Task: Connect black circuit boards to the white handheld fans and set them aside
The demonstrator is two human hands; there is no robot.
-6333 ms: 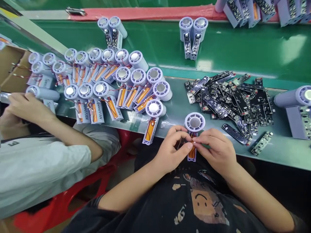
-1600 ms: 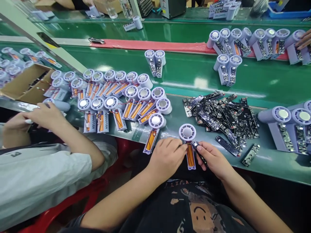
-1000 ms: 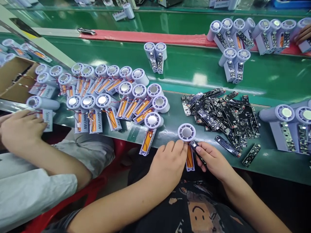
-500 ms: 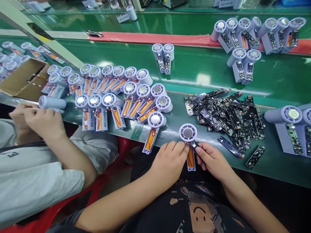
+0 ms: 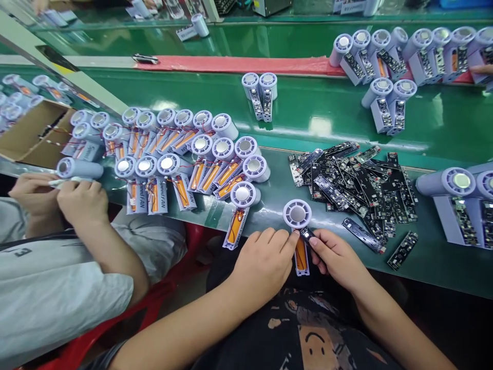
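A lilac handheld fan [image 5: 298,213] with an opened handle lies at the bench's front edge in front of me, an orange battery [image 5: 301,257] showing inside the handle. My right hand [image 5: 337,257] pinches one end of a small black circuit board [image 5: 306,234], tilted over the top of that handle. From the left, my left hand [image 5: 264,264] comes in with curled fingers, its index fingertip against the board's upper end near the fan's neck. Whatever sits between its fingers is hidden. Just left stands another opened fan [image 5: 243,195] with red wires over its battery.
Loose circuit boards [image 5: 358,185] are heaped beyond my right hand. Rows of opened fans [image 5: 200,146] fill the bench to the left, beside a cardboard box [image 5: 36,133]. A co-worker's hands [image 5: 82,203] work there. More fans [image 5: 449,185] stand at right and on the green belt [image 5: 185,92].
My hands stay at the fan and board with barely any shift. The view has moved slightly. At left, the co-worker's hands now show a white piece between them. A hand appears at the far right edge.
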